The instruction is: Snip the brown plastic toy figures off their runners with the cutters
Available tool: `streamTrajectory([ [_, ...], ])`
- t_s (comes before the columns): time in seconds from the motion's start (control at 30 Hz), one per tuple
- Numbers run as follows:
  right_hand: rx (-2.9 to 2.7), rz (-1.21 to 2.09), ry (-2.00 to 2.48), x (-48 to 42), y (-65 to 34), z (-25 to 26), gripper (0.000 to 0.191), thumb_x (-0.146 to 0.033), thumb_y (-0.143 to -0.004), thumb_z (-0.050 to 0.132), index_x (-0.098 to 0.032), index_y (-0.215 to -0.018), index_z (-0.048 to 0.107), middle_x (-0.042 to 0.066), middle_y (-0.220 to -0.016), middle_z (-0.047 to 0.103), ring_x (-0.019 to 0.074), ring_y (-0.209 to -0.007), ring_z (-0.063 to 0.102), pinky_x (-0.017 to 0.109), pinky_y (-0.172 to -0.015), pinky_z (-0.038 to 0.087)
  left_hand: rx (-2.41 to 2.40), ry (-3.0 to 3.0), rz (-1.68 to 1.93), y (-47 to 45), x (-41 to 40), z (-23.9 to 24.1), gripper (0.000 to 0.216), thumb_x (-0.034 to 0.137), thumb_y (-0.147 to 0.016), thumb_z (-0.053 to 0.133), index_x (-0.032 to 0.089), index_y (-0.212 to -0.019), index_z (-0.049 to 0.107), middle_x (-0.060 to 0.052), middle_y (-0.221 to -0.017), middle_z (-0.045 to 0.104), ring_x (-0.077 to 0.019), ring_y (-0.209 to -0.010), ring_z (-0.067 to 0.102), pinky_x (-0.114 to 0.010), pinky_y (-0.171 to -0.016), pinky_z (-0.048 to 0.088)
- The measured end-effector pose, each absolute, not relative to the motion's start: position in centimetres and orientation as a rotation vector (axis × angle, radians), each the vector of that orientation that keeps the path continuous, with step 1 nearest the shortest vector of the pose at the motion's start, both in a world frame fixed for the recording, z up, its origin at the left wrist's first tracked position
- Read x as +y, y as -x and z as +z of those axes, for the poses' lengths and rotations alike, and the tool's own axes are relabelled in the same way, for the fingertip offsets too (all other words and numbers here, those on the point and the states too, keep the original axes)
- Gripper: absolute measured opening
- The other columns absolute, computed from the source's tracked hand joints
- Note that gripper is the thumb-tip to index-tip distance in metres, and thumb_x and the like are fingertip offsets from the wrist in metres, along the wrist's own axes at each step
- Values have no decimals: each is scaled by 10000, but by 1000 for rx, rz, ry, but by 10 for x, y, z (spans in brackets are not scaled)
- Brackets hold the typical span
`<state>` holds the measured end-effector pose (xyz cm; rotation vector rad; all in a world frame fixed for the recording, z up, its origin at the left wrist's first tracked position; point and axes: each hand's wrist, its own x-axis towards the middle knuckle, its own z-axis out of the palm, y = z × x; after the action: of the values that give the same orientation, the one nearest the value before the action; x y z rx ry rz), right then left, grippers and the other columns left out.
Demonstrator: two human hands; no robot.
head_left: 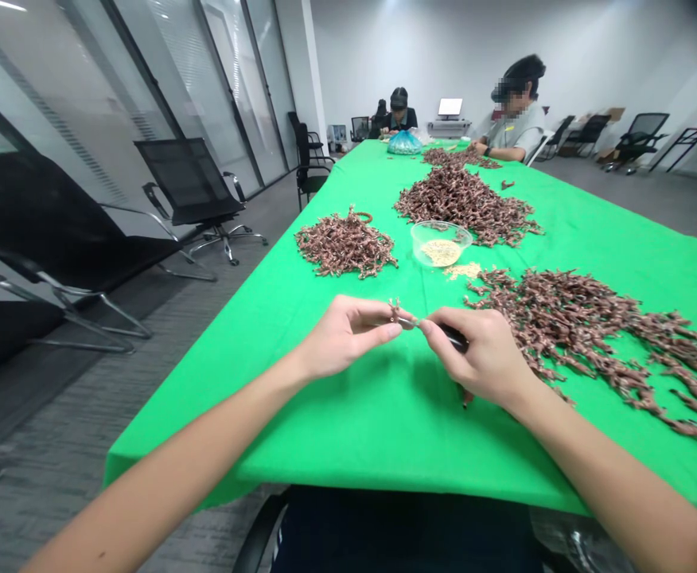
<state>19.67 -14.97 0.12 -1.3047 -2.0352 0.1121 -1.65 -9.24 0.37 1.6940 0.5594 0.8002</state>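
My left hand (pixel 348 333) pinches a small brown figure-like piece (pixel 395 310) between thumb and fingers. In my right hand (pixel 478 350) is a tool with a dark handle (pixel 454 337); its thin tip meets the piece between the two hands, and its exact kind is hard to make out. Under the right hand a brown piece (pixel 466 396) shows in part. Ahead of my hands stands a clear plastic bowl (pixel 415 241) of pale small bits (pixel 442 252), with more bits (pixel 465 270) spilled beside it. To the right lies a spread pile of brown pieces (pixel 581 318).
A smaller brown pile (pixel 348 247) lies left of the bowl, a larger one (pixel 465 199) behind it. Green cloth (pixel 253 414) covers the table. Two people (pixel 519 119) sit farther along, near a blue bag (pixel 404 143). Black chairs (pixel 190 187) stand on the left.
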Motion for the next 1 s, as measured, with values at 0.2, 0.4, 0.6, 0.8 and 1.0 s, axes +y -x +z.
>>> streamTrajectory([
  [0.2,-1983,120,1302,-147,-200,1,334,-380,-957,494,-174,-753,661,-19,-593,566,93,-517,478,266,-561,299,500,-1531,784,15,-92,5,245,196,-871,692,136,-1103,746,-127,-1165,725,-271,-1125,661,-437,-1052,490],
  [0.4,-2000,160,1284,-147,-199,3,342,-376,-965,477,-174,-737,632,-21,-581,533,98,-520,458,268,-562,294,503,-1492,782,15,-93,5,246,217,-861,711,134,-1090,750,-129,-1159,728,-272,-1107,671,-438,-1043,502],
  [0.6,-2020,184,1283,-145,-200,3,325,-383,-968,476,-184,-764,633,-15,-618,568,109,-553,491,267,-585,317,536,-1499,797,15,-91,1,250,231,-840,735,128,-1067,757,-122,-1089,743,-249,-1032,692,-423,-1008,525],
  [0.8,-2000,110,1288,-140,-212,4,327,-397,-965,482,-183,-787,652,5,-654,617,122,-561,514,270,-585,340,702,-1444,892,14,-83,-4,274,298,-766,799,103,-955,766,-108,-956,757,-218,-869,716,-379,-871,581],
  [1.0,-1945,-4,1268,-135,-229,9,334,-396,-963,489,-177,-785,669,12,-645,619,131,-566,524,273,-600,364,785,-1515,944,16,-78,-5,317,337,-746,810,108,-962,768,-117,-946,766,-203,-849,710,-343,-842,562],
])
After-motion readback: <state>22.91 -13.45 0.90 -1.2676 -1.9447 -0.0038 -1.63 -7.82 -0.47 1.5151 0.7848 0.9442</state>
